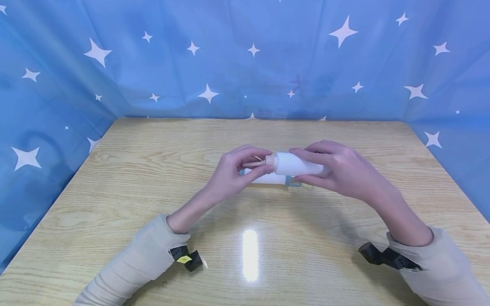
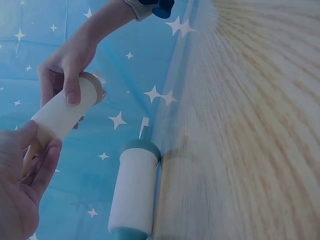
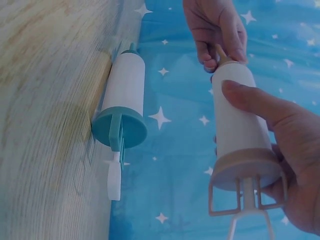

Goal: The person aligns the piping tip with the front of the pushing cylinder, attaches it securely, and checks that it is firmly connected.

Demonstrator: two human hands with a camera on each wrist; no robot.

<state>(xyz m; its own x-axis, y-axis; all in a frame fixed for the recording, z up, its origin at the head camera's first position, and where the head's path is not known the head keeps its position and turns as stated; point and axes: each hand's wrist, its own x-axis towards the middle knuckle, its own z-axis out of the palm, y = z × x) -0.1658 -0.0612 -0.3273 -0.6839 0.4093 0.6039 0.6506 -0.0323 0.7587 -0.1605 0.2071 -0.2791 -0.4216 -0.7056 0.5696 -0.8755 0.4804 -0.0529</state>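
A piping syringe (image 1: 284,163) with a white barrel and beige ends is held nearly level above the table. My right hand (image 1: 338,168) grips its barrel, thumb on one side and fingers round the other. At the opposite end, my left hand (image 1: 232,171) pinches the beige collar at the base of the tapered nozzle (image 3: 221,54). The right wrist view shows the beige end cap (image 3: 247,166) with looped finger grips and a white plunger handle. Just behind and below lies a second piping syringe (image 2: 132,187), white with teal ends, partly hidden by my hands in the head view.
The wood-grain table (image 1: 115,199) reaches back to a blue curtain (image 1: 229,59) with white stars, which also hangs at both sides. Black wrist cameras are strapped over both sleeves. A bright light reflection (image 1: 250,255) shows on the tabletop near the front.
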